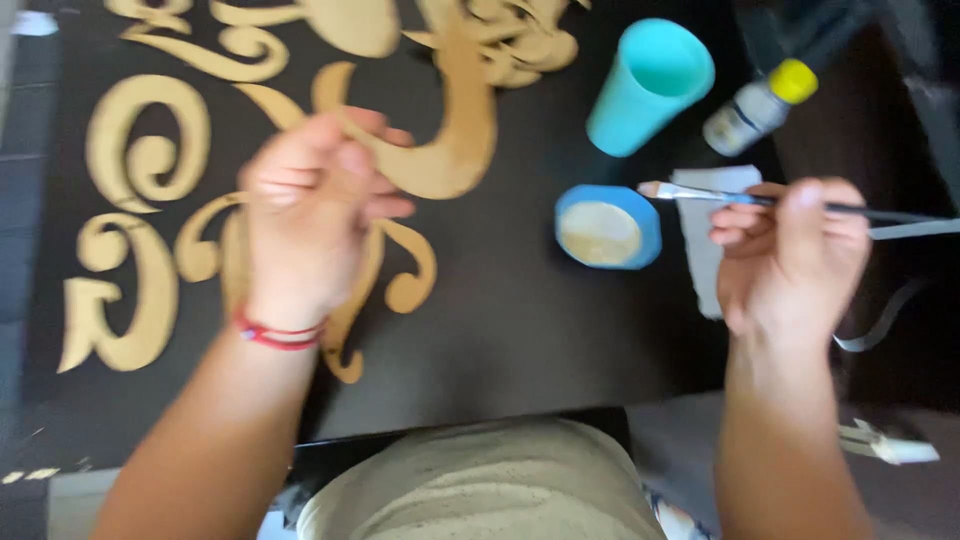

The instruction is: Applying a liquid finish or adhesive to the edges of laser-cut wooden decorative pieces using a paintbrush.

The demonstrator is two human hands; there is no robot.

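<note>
From the head camera, the left hand [315, 215] pinches a gold scroll-shaped cutout [440, 150] lying on the black board [520, 320]. The right hand [795, 255] grips a flat paintbrush [700, 193], its long axis horizontal, bristles pointing left above the blue paint dish [607, 227], between both hands.

Thin paintbrush [700, 194] held level; gold scroll cutout [440, 165], apparently pinched, on black board.

head view | worn on head | faces steeply down, close over dark work surface [520, 320] | only view
</note>
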